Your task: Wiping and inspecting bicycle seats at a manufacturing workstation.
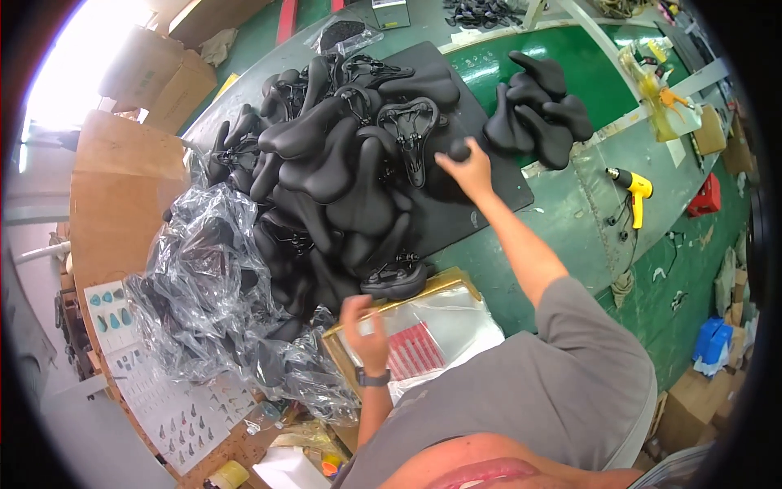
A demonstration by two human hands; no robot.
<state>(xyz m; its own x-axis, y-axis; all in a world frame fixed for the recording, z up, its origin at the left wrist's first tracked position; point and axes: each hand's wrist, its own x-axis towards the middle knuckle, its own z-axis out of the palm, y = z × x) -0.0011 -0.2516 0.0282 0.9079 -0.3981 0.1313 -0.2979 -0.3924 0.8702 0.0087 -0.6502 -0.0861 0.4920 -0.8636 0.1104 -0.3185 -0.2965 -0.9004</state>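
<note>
My right hand reaches out over a black mat. Its thumb and fingers close around the rounded end of a black bicycle saddle; the rest of that saddle blends into the dark mat. To its left lies an upturned saddle, with its rails and underside showing. My left hand, slightly blurred, hovers by the near edge of the saddle pile with fingers apart and nothing visible in them. Below it is a shallow box with clear plastic and a red-striped sheet. Near that hand rests another upturned saddle.
A big heap of black saddles covers the mat's left side. Clear plastic bags spread left of it. More saddles lie grouped at the far right. A yellow heat gun lies on the green table, its cable trailing.
</note>
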